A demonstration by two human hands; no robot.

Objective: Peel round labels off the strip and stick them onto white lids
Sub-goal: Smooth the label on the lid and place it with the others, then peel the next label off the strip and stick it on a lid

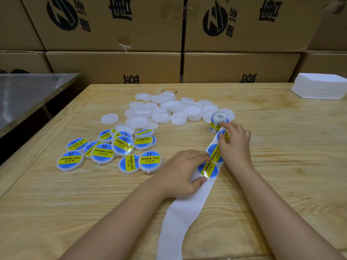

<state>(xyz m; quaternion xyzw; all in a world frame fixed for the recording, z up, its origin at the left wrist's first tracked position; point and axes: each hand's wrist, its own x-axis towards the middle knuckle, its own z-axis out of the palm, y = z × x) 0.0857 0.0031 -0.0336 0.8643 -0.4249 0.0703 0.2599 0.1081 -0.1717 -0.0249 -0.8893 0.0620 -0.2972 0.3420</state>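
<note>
White backing strip [185, 209] runs down a pale wooden table [56, 203] from a small label roll [216, 120]. The left hand [178, 171] presses it flat with straight fingers; the right hand [235, 143] pinches a blue-and-yellow round label [221, 135] on the strip. Plain white lids [169, 111] lie heaped beyond, labelled lids [112, 149] at left.

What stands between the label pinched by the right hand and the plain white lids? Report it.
Nothing visible. Bare table separates the label pinched by the right hand from the plain lids; the roll stands aside, by the rightmost lids.
</note>
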